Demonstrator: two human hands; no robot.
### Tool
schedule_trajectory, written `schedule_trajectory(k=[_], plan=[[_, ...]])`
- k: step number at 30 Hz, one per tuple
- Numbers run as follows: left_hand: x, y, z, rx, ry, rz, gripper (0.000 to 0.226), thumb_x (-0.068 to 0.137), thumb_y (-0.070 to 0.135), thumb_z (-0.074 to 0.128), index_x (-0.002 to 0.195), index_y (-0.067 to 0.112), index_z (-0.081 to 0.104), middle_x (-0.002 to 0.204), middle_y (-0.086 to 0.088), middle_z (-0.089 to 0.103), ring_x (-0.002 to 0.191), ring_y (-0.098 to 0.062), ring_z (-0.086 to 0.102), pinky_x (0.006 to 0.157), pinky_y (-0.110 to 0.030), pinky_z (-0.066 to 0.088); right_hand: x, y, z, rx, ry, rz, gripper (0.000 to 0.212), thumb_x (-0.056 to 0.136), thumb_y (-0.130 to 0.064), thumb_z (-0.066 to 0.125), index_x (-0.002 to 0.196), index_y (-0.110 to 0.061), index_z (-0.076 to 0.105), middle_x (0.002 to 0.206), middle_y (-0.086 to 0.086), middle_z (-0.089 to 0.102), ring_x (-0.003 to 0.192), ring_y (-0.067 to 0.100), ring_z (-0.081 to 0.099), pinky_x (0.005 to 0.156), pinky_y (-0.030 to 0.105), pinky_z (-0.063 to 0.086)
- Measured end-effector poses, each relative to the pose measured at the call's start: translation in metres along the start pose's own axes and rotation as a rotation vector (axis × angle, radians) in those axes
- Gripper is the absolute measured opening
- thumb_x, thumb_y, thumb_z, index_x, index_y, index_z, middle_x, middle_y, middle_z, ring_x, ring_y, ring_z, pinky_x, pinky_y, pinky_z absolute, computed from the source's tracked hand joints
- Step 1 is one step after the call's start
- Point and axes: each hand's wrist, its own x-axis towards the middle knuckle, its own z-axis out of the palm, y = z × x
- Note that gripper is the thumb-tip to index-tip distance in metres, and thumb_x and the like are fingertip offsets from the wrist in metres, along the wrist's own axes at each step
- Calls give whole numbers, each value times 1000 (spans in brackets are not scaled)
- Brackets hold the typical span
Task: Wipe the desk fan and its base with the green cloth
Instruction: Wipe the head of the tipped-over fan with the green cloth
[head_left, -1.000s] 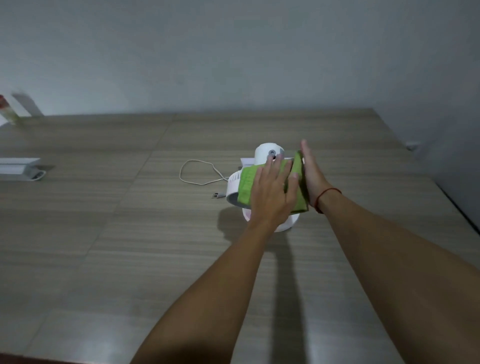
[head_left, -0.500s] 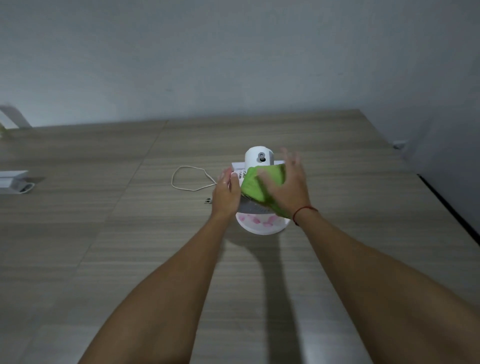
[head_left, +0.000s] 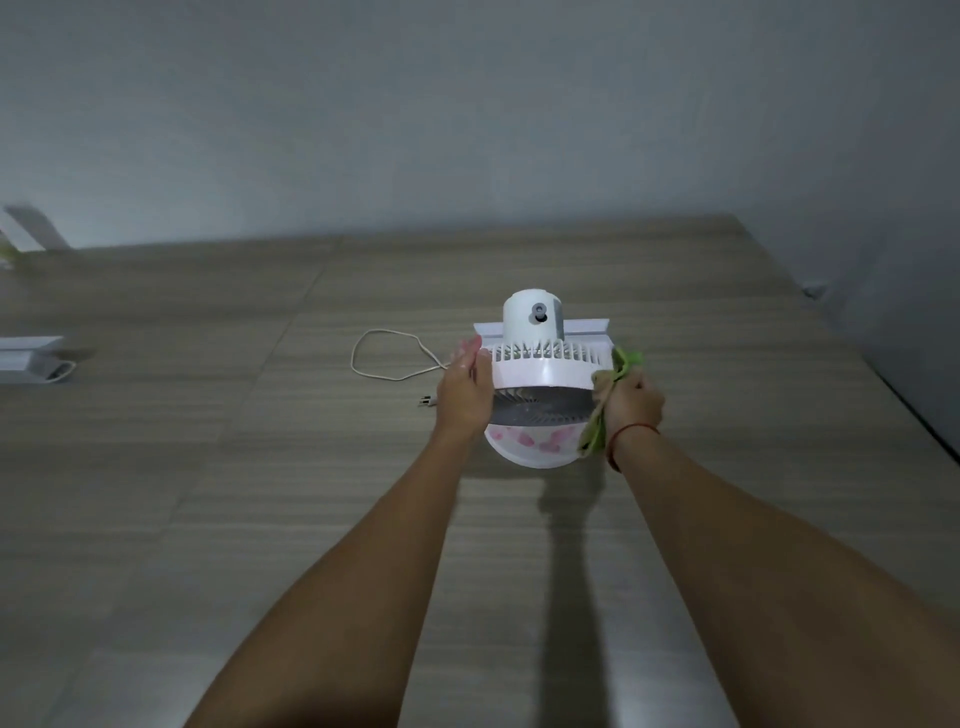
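I see the white desk fan (head_left: 545, 364) at the surface (head_left: 260, 493) centre, base (head_left: 532, 449) toward six o'clock. At three o'clock my right hand (head_left: 635, 402) grip is pinching the green cloth (head_left: 602, 410) against its rim; at nine o'clock my left hand (head_left: 465, 395) lies spread flat. The cord (head_left: 384, 358) trails toward nine.

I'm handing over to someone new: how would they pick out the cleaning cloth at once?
Find the white desk fan mid-table. On its right edge, the right hand holds a bunched green cloth against the rim. It is the only green thing there.
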Motion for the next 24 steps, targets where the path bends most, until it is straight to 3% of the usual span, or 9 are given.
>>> schedule_trajectory(k=[4,8,11,13,15,18,20,22,24], plan=[[2,1,0,2,8,-18,45,102,23,34,142,5,42,153,-12,36,145,-20,28,119,-29,21,-15,-6,21,-248,27,-534,39,98,-25,35,109,-3,65,112,19,66,106,31,58,85,33,42],[2,1,-2,9,29,-14,43,102,19,34,140,3,43,150,-16,40,143,-24,33,117,-30,26,-29,-4,30,-644,-175,-1067,37,97,-21,42,127,-7,60,139,10,56,140,34,36,117,41,28],[0,-3,0,-7,38,-13,43,102,21,35,141,4,42,151,-16,40,144,-24,32,118,-32,25,-16,-2,22,-591,-209,-992,36,99,-21,39,122,-6,62,144,8,51,142,31,32,119,38,24],[-1,-1,5,-14,41,-14,44,102,22,35,141,4,41,153,-15,37,145,-23,28,120,-33,22,-6,-1,17,-425,-174,-768,38,100,-23,36,123,-5,60,143,9,51,138,27,38,117,38,29],[0,2,8,-16,44,-20,45,101,22,35,142,4,41,154,-15,35,147,-22,26,121,-32,19,4,-3,13,-219,-98,-481,36,100,-26,35,111,-6,64,122,14,61,116,26,54,100,34,43],[5,-1,5,-5,9,-20,45,102,24,34,143,5,40,155,-14,32,147,-21,24,121,-32,18,18,-3,7,-110,-52,-169,36,100,-27,34,90,-8,62,90,13,57,86,24,54,75,31,40],[8,-3,3,-12,-7,-17,45,102,23,33,143,6,39,156,-13,31,148,-21,23,121,-31,17,18,-3,10,-132,-15,-218,36,99,-26,35,87,-8,63,85,13,58,81,23,54,71,30,40],[9,0,3,-29,-6,-27,45,102,22,33,143,5,38,156,-14,31,148,-21,21,121,-29,15,5,-5,21,-194,34,-461,35,99,-25,35,91,-7,64,88,15,61,83,22,54,72,29,38],[11,4,4,-47,-6,-44,44,102,20,33,142,3,40,155,-15,32,148,-21,22,121,-29,16,-10,-8,33,-386,-38,-795,42,98,-29,32,110,-5,64,112,17,65,107,26,57,91,32,42]])
